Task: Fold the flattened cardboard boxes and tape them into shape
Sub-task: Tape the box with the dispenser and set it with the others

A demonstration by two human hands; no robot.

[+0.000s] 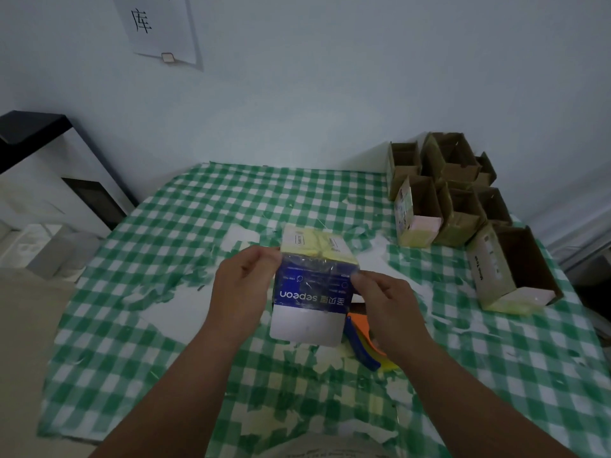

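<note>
Both hands held one box (314,285) up over the middle of the bench (139,292): left hand (241,292) pinched its upper left edge w/ thumb and fingers, right hand (383,302) gripped the right side, fingertips on the blue printed face. Box was folded into shape, yellowish flaps on the far top, blue panel w/ white lettering facing the camera, a white rounded flap hanging at the near bottom. Shiny clear tape seemed to lie across the top seam and down onto the blue face; probably the hands were there to press it flat or check the seam, though blur made that hard to confirm. Holding it off the cloth gave access to both sides at once. Just under and right of the box, by the right wrist, lay a blue-and-orange tool (360,342), likely the tape dispenser, kept near for the next strip. Finished boxes (463,206) sat stacked at the far right corner, open ends up or sideways, well apart from the work. One larger open box (515,269) lay closer on the right near the bench edge. Left half of the checked cloth had scraps only, so plenty of room to turn or set the box down there; right side was tighter. Wall sign (158,24) hung far left.
</note>
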